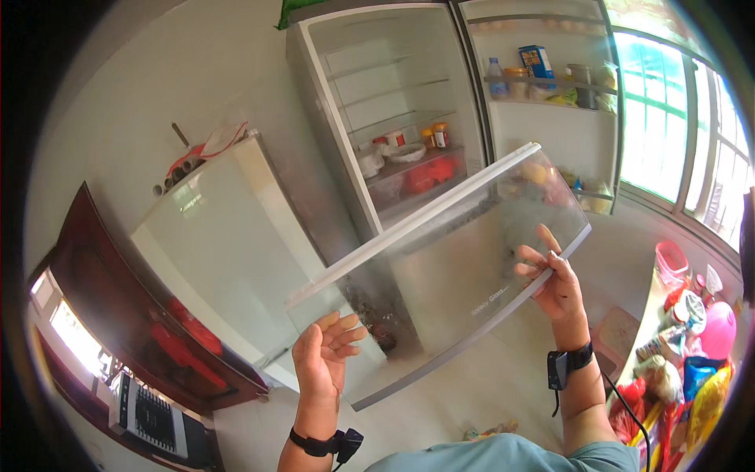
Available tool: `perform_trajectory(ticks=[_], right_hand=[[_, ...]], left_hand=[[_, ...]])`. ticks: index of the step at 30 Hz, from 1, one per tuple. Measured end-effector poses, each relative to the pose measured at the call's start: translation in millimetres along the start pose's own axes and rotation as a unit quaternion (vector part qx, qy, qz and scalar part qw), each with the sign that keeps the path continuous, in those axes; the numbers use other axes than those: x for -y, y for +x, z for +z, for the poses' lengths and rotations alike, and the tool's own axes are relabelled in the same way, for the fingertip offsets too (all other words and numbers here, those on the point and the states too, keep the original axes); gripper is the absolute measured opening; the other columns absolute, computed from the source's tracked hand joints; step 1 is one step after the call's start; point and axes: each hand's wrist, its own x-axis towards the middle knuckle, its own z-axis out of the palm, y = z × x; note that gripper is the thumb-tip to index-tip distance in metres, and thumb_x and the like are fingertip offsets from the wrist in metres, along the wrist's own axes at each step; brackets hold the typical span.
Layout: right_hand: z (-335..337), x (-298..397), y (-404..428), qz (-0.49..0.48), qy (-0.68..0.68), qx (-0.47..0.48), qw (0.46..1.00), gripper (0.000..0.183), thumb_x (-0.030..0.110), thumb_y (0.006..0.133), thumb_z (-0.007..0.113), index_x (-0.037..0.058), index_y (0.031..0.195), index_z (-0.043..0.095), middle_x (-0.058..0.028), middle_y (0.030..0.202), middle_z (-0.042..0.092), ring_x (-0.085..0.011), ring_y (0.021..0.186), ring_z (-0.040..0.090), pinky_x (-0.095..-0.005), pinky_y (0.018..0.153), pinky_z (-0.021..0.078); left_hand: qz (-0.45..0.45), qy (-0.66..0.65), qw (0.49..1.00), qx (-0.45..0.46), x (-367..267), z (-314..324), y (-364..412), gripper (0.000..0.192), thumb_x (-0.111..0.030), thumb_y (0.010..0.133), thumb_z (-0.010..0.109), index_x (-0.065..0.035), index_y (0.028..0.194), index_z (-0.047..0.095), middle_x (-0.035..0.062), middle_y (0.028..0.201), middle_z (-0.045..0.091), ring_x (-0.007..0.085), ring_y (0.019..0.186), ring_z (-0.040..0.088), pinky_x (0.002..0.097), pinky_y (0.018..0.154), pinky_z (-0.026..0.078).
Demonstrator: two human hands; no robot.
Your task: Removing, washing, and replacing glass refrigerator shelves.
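A clear glass refrigerator shelf (448, 277) with a white rear trim and a grey front trim is held up at a slant before me. Lettering is printed near its front edge. My right hand (557, 289) grips the grey trim towards the right end, its fingers reaching over the pane. At the left end, my left hand (324, 354) has its palm up and its fingers apart and half bent; whether it touches the glass is unclear. Beyond stands an open refrigerator (389, 82) with jars and covered bowls inside.
The refrigerator door (542, 133) is swung right, its racks holding bottles and a blue box. A white appliance (218, 248) stands left, beside a dark red wooden panel (135, 283). At right, a table (646, 330) bears bags and a pink balloon-like object (718, 330). Barred windows (655, 118) lie behind.
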Motion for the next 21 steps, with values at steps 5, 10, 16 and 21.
perform_trajectory(ticks=[5, 10, 16, 21], right_hand=[[-51.7, -19.4, 106.7, 0.035, 0.09, -0.007, 0.995, 0.05, 0.017, 0.096, 0.043, 0.0115, 0.145, 0.032, -0.0191, 0.12, 0.062, -0.0341, 0.096, 0.065, -0.0377, 0.079, 0.0534], [-76.2, -45.4, 216.2, 0.05, 0.074, -0.047, 0.995, 0.043, 0.018, 0.098, 0.042, 0.0063, 0.139, 0.037, -0.0207, 0.119, 0.061, -0.0284, 0.093, 0.066, -0.0382, 0.079, 0.0541], [-112.4, -61.3, 325.4, 0.048, 0.08, 0.0, 0.996, 0.032, 0.016, 0.097, 0.045, 0.0016, 0.126, 0.047, -0.0195, 0.115, 0.063, -0.0272, 0.092, 0.066, -0.039, 0.08, 0.0541], [-139.1, -59.5, 412.9, 0.071, 0.106, -0.005, 0.992, 0.027, 0.013, 0.096, 0.047, 0.0008, 0.12, 0.05, -0.0164, 0.108, 0.065, -0.026, 0.087, 0.066, -0.0362, 0.078, 0.0538]], left_hand=[[0.069, 0.021, 0.996, 0.059, -7.4, 31.6, 67.2, 0.037, -0.019, 0.098, 0.041, 0.0026, 0.125, 0.053, 0.0222, 0.113, 0.064, 0.0303, 0.096, 0.067, 0.0297, 0.07, 0.058], [0.129, 0.035, 0.979, 0.157, -7.1, 48.1, 129.7, 0.047, -0.008, 0.094, 0.041, 0.0046, 0.139, 0.036, 0.0269, 0.132, 0.049, 0.0379, 0.114, 0.058, 0.0362, 0.076, 0.06], [0.13, 0.011, 0.969, 0.21, 13.0, 68.9, 205.2, 0.056, -0.003, 0.092, 0.043, 0.0005, 0.145, 0.024, 0.0267, 0.142, 0.037, 0.0418, 0.118, 0.053, 0.0386, 0.077, 0.061], [0.177, 0.052, 0.962, 0.201, 31.2, 96.6, 278.4, 0.057, -0.003, 0.092, 0.042, 0.0015, 0.145, 0.024, 0.0256, 0.141, 0.04, 0.0398, 0.116, 0.055, 0.0348, 0.073, 0.061]])
